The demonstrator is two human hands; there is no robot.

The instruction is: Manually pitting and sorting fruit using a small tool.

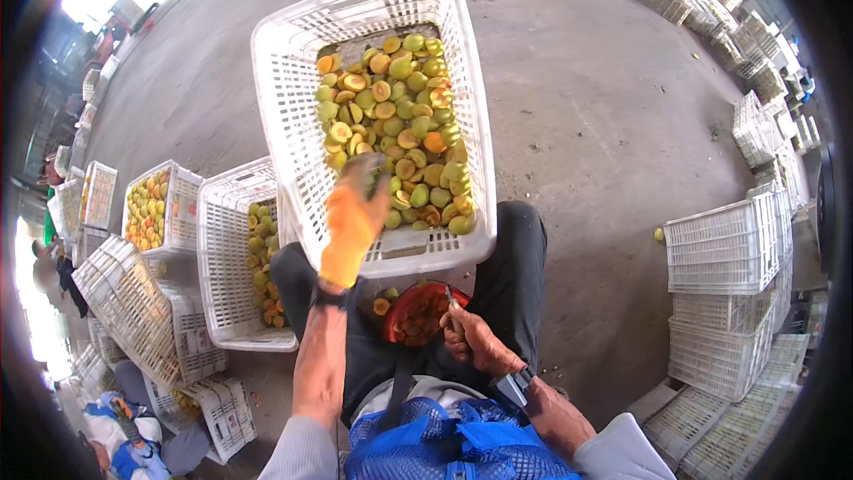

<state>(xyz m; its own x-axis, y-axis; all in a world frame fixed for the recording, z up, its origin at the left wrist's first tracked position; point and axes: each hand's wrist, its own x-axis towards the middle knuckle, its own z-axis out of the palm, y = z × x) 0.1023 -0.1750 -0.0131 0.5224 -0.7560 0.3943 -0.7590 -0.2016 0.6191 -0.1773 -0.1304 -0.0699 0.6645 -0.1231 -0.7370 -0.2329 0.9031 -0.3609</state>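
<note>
My left hand (354,217), in an orange glove with dark fingertips, reaches over the near left part of a white plastic crate (490,173). Its fingers are blurred, so whether they hold a fruit is unclear. Halved and whole green-yellow fruits (400,113), some with orange flesh, cover much of the crate's bottom. My bare right hand (474,340) is closed on the handle of a small pitting tool or knife (453,300), its metal end pointing up. Below that tool, between my legs, a red bowl (394,320) contains reddish-brown pieces.
A second white crate (223,267) with fruit stands at my left, beside a fuller crate (183,203). Stacked white crates (720,247) stand at the right. Two fruit halves (381,307) lie near the bowl. At lower left is another person's gloved hand (124,413).
</note>
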